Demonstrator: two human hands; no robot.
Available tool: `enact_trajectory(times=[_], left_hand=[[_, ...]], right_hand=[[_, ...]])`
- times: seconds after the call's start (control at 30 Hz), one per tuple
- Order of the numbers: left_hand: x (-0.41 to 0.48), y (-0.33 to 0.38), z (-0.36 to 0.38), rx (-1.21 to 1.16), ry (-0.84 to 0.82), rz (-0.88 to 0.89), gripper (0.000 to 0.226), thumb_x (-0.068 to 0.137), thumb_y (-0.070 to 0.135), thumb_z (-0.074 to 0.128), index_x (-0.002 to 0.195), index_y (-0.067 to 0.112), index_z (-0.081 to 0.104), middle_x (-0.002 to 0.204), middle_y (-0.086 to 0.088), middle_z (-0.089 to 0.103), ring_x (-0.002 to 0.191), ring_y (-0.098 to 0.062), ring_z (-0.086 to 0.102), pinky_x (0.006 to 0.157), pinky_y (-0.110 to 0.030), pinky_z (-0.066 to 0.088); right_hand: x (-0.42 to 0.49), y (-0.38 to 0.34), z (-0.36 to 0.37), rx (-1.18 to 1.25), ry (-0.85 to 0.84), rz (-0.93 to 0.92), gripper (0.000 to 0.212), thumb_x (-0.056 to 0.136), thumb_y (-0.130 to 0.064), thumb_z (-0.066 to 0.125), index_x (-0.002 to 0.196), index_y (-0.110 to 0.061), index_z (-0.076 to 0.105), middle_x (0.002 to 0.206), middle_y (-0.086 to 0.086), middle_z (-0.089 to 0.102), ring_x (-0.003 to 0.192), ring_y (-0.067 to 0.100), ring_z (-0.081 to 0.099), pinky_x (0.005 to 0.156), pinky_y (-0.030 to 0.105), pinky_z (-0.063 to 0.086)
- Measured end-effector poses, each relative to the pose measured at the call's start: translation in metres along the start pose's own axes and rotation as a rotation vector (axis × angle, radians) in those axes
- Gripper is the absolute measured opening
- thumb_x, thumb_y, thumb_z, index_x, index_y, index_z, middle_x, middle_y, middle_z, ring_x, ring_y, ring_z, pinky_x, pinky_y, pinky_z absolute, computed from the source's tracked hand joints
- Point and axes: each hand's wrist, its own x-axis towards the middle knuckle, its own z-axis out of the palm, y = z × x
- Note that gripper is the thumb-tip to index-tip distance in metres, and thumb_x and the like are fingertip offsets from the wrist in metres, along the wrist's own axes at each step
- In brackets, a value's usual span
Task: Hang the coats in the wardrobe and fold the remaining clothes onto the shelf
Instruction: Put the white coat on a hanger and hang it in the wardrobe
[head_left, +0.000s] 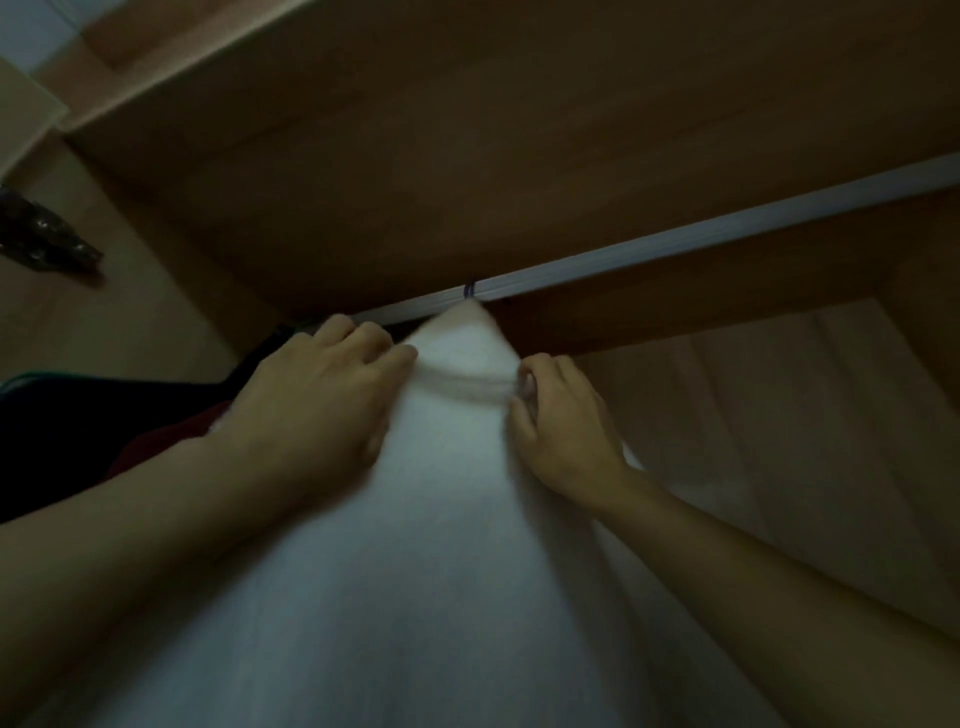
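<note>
1. White coat (441, 519) hangs by its hanger hook (470, 289) on the wardrobe rail (675, 240).
2. Left hand (322, 387) and right hand (561, 418) grip its shoulders, fingers curled into the fabric.
3. Hanging looks nearly finished; next, let go and fetch another garment.

Counts: 1 pale metal hanging rail (675, 228); 1 dark hanger hook (470, 289) on rail; 1 white fuzzy fabric garment (415, 519) below rail; 2 bare hands below rail, i.e. left hand (322, 389) & right hand (563, 421); 1 black cloth item (78, 431) & 1 dark red cloth item (156, 441), both lower left of rail.
</note>
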Motion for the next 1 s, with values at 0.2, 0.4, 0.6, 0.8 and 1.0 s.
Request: enact_trajectory(times=[0.2, 0.4, 0.6, 0.8, 1.0], left_hand=[[-0.054, -0.008, -0.025, -0.027, 0.003, -0.169, 0.041, 0.098, 0.035, 0.042, 0.137, 0.024, 0.048, 0.130, -0.005, 0.053, 0.107, -0.024, 0.049, 0.084, -0.040, 0.047], [-0.076, -0.012, -0.036, -0.226, -0.171, -0.440, 0.050, 0.098, 0.038, 0.049, 0.143, 0.019, 0.038, 0.136, -0.008, 0.046, 0.118, -0.023, 0.044, 0.096, -0.038, 0.043], [-0.083, -0.007, -0.033, -0.509, -0.103, -0.556, 0.051, 0.092, 0.028, 0.065, 0.138, 0.014, 0.048, 0.131, -0.009, 0.053, 0.111, -0.021, 0.051, 0.089, -0.028, 0.038], [-0.089, -0.003, -0.032, -0.978, 0.205, -0.524, 0.031, 0.100, 0.026, 0.052, 0.127, 0.021, 0.065, 0.119, 0.006, 0.068, 0.105, -0.005, 0.061, 0.090, -0.026, 0.049], [-0.089, 0.009, -0.026, -1.757, 0.229, -0.597, 0.037, 0.104, 0.018, 0.037, 0.106, 0.015, 0.073, 0.102, 0.002, 0.075, 0.098, -0.011, 0.069, 0.080, -0.027, 0.056]], right_hand=[[-0.033, -0.061, -0.039, 0.007, -0.043, -0.157, 0.046, 0.097, -0.037, 0.052, 0.139, -0.021, 0.043, 0.134, 0.003, 0.046, 0.117, 0.016, 0.046, 0.090, 0.029, 0.041], [-0.052, -0.114, -0.042, -0.011, -0.179, -0.255, 0.060, 0.097, -0.049, 0.050, 0.149, -0.028, 0.030, 0.154, 0.002, 0.030, 0.136, 0.019, 0.032, 0.106, 0.035, 0.036], [-0.073, -0.136, -0.040, 0.045, -0.230, -0.165, 0.063, 0.097, -0.051, 0.049, 0.151, -0.030, 0.026, 0.159, 0.001, 0.022, 0.142, 0.021, 0.026, 0.111, 0.038, 0.033], [-0.081, -0.147, -0.060, -0.073, -0.270, -0.176, 0.070, 0.095, -0.065, 0.036, 0.154, -0.032, 0.019, 0.161, 0.000, 0.019, 0.146, 0.018, 0.019, 0.116, 0.042, 0.027], [-0.078, -0.169, -0.079, -0.283, -0.272, -0.255, 0.068, 0.096, -0.062, 0.036, 0.154, -0.028, 0.023, 0.161, 0.002, 0.021, 0.146, 0.019, 0.018, 0.113, 0.040, 0.025]])
